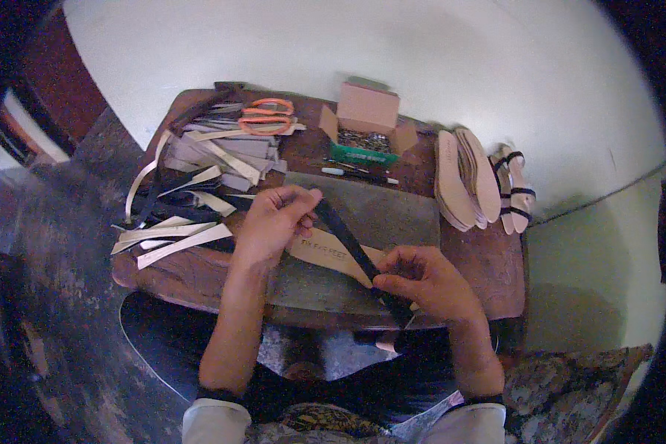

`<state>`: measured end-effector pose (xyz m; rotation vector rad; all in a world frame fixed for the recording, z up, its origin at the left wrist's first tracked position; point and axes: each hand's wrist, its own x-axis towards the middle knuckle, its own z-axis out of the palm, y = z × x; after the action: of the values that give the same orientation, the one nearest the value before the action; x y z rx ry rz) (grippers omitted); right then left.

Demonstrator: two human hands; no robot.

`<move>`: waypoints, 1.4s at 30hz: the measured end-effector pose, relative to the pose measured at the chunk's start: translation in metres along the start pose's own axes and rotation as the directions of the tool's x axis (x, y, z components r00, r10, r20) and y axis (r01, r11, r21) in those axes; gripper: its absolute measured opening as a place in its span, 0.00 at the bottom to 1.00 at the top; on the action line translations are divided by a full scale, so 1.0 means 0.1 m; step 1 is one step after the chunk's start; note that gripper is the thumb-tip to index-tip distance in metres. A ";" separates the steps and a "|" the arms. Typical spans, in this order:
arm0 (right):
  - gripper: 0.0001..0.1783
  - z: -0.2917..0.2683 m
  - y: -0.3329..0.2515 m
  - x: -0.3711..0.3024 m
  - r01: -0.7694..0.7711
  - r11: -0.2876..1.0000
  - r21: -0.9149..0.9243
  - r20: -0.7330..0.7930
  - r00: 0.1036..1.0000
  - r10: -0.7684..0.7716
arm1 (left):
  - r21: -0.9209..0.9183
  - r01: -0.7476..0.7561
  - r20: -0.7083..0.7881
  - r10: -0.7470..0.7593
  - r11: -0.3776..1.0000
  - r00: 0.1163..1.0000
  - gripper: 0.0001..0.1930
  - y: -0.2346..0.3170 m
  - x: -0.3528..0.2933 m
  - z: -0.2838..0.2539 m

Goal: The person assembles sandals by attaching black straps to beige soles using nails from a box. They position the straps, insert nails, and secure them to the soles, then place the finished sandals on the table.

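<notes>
A long black strap (348, 240) runs slantwise between my two hands. My left hand (277, 222) pinches its upper end. Lower on the strap, my right hand (425, 281) is closed round it with thumb and fingertips, and a tail hangs past those fingers over the table's front edge. Beneath the strap lies a beige insole (320, 249) with handwriting on it, partly hidden by my hands. It rests on a grey mat (296, 285) on the dark wooden table (488, 277).
Strips (237, 159) in grey, black and cream pile up on the left, with orange-handled scissors (266, 122) on top. A carton (366, 137) of small metal pieces and pens (359, 175) lie at the back. Stacked insoles (466, 177) and strapped sandals (516, 192) are on the right.
</notes>
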<state>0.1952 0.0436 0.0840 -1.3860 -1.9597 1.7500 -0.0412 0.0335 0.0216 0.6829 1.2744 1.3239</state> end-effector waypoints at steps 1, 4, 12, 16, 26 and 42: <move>0.09 -0.08 0.00 -0.02 -0.016 1.000 0.008 -0.009 1.000 0.016 | 0.020 -0.046 -0.039 0.047 0.999 0.998 0.09 -0.01 0.04 0.04; 0.08 -0.35 0.02 -0.09 -0.014 0.999 -0.038 -0.128 0.992 0.009 | 0.206 -0.165 -0.135 0.195 0.964 0.971 0.14 -0.06 0.25 -0.07; 0.10 -0.75 0.34 0.50 0.145 0.966 -0.216 -0.036 0.987 -0.156 | 0.606 -0.427 0.133 0.444 0.671 0.886 0.15 -0.31 0.00 -0.14; 0.11 -0.69 0.49 0.79 0.207 0.934 -0.293 0.080 0.978 -0.192 | 0.771 -0.374 0.149 0.424 0.516 0.893 0.11 -0.18 -0.10 -0.10; 0.10 -0.70 0.14 1.19 0.238 0.761 -0.604 -0.158 0.900 -0.407 | 0.830 -0.379 0.293 0.259 0.409 0.920 0.24 -0.05 -0.31 -0.20; 0.09 -0.63 0.03 2.42 0.030 0.476 -0.879 -0.283 0.769 -0.573 | 0.587 -0.335 0.271 0.211 0.737 0.939 0.20 -0.10 -0.27 -0.30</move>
<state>0.1043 0.2591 -0.0049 -1.3324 -2.5227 0.0408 -0.0604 -0.0028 0.0127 1.4878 1.5056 1.0073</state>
